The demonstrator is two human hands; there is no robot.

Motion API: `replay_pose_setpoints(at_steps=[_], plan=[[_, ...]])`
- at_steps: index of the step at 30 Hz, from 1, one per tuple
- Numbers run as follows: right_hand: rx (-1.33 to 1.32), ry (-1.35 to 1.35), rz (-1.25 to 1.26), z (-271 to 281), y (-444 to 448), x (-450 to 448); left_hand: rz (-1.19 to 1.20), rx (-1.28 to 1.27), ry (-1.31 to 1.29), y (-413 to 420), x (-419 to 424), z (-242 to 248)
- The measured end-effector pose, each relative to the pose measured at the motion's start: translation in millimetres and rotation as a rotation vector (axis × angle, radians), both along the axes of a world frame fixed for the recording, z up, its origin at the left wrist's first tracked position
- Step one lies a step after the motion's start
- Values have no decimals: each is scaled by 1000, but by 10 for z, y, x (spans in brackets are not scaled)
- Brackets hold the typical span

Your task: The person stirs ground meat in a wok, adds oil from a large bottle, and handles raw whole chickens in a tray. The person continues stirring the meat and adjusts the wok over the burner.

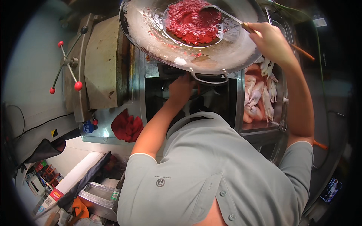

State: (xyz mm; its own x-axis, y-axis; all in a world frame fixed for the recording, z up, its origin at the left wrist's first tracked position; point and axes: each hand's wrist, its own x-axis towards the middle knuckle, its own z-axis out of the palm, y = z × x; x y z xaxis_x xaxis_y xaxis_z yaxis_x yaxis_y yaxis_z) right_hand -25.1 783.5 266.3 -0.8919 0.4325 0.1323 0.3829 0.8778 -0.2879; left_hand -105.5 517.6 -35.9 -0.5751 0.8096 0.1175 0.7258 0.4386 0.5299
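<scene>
My right hand [267, 39] grips the wooden handle of a metal ladle [229, 16]. The ladle's bowl rests in a glossy red paste or minced mixture [192, 25], ringed by oil. Under it is a large wok [158, 53] with red smears and a white clump on its near slope. A loop handle [215, 82] sticks out from the wok's near rim. Just left of that handle, my left hand [181, 89] reaches to the dark front panel [172, 69] of the stove, below the rim. Its fingertips are blurred and in shadow, so any hold there is unclear.
On the right, a metal basin [263, 127] holds several raw plucked poultry pieces [256, 93]. To the left stands a metal machine [101, 65] with a red-knobbed spoked handwheel [66, 61]. A dark red cloth [127, 125] lies on the steel ledge. An open metal box [99, 195] sits lower left.
</scene>
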Motion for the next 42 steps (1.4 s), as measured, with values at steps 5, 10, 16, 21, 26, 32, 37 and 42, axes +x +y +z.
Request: replay_pose_setpoints(at_steps=[5, 10, 16, 21, 26, 32, 37, 42], plan=[[-211, -228, 1, 389, -66, 283, 133, -13, -235, -930, -46, -36], [-564, -245, -15, 369, -236, 186, 341, 94, -402, -1576, -45, -45], [-177, -4, -57, -289, -333, -435, 371, 151, -501, -1658, -141, 126], [-15, 39, -151, -418, -241, -441, 280, 241, -557, -1684, -215, 213], [-7, -64, -194, -193, -293, 24, 194, 185, -638, -1812, -236, 159], [-227, -129, -207, 263, -720, 485, 19, 165, -634, -1894, -293, 28], [-347, -84, -256, 555, -1138, 733, 78, 130, -688, -1806, -327, 136], [-290, -82, -174, 256, -1229, 685, 101, 135, -633, -1777, -207, 329]])
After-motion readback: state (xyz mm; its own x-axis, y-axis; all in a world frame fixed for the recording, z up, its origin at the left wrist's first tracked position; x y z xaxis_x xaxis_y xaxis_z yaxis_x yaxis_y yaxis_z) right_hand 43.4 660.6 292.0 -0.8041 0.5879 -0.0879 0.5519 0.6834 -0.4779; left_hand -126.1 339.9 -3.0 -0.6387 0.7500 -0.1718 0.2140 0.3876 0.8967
